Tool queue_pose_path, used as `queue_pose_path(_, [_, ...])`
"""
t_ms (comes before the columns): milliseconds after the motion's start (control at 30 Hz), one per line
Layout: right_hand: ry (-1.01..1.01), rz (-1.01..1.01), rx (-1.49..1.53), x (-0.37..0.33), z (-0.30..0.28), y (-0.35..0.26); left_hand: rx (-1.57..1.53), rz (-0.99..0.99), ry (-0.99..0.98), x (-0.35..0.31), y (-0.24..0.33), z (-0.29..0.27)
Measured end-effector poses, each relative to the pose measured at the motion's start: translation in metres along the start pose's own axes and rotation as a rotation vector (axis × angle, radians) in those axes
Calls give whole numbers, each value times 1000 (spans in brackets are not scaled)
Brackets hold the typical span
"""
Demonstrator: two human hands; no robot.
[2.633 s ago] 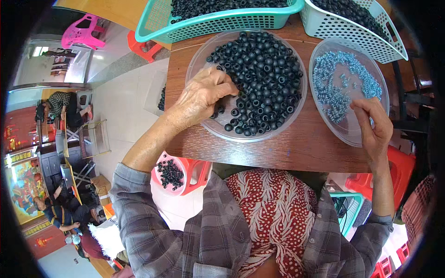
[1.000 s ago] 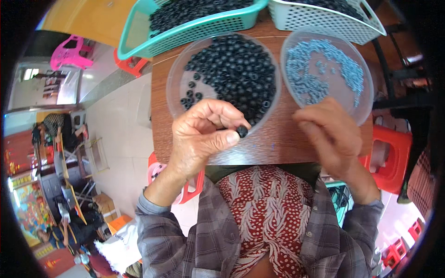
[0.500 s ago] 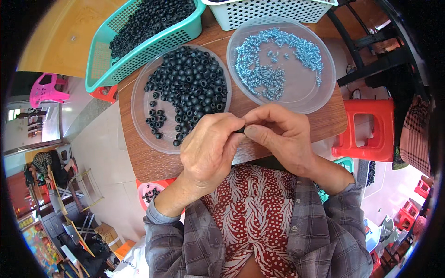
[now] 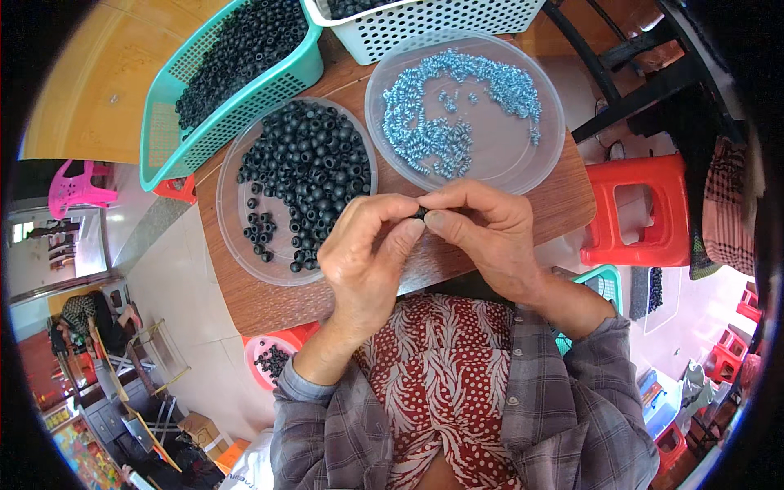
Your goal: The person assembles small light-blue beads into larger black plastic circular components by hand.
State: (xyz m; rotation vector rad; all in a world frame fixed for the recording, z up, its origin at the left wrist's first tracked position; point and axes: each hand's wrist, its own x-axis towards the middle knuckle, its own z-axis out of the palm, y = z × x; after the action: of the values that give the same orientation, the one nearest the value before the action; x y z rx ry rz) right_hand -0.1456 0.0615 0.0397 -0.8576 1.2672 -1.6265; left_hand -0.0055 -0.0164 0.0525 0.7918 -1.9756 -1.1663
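Observation:
Fingertips of both hands meet over the table's near edge, around a small black bead (image 4: 420,212). The thumb and index finger of my left hand (image 4: 359,253) pinch it from one side, and those of my right hand (image 4: 490,237) from the other; the fingers partly cover it. Just beyond my left hand, a round clear plastic tray (image 4: 282,237) holds many round black beads with wide holes (image 4: 318,163). Farther right lies another round clear tray (image 4: 502,139), with tiny shiny blue pieces (image 4: 514,86) spread along its left and far sides.
A teal basket (image 4: 245,122) of black beads stands at the far left of the wooden table (image 4: 269,306). Beside it is a white perforated basket (image 4: 433,28). Red stools (image 4: 641,212) flank the table, and a pink bowl (image 4: 257,355) with beads sits low at the left.
The view has shifted slightly, and the trays appear farther left. My left thumb and fingers have tilted, so the bead shows between the fingertips. Both hands keep their pinch.

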Motion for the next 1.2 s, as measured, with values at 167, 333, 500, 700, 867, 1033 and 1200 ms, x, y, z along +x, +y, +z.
queue_pose_path(167, [21,-147,-129,1,-1,5,74,182,104,0,-1,6])
queue_pose_path(333, [45,-189,-173,2,1,3,86,188,89,5,4,3])
queue_pose_path(500, [52,-63,-11,5,2,-3,127,191,85,7,6,-2])
queue_pose_path(700, [24,-110,-85,6,4,-5,271,360,57,13,10,-2])
queue_pose_path(867, [30,-129,-129,7,1,-1,280,386,66,15,9,-1])
queue_pose_path(1033, [41,-83,-77,8,0,-5,251,325,54,16,11,-1])
queue_pose_path(1200, [-16,-60,53,9,-6,-8,151,270,20,13,14,2])
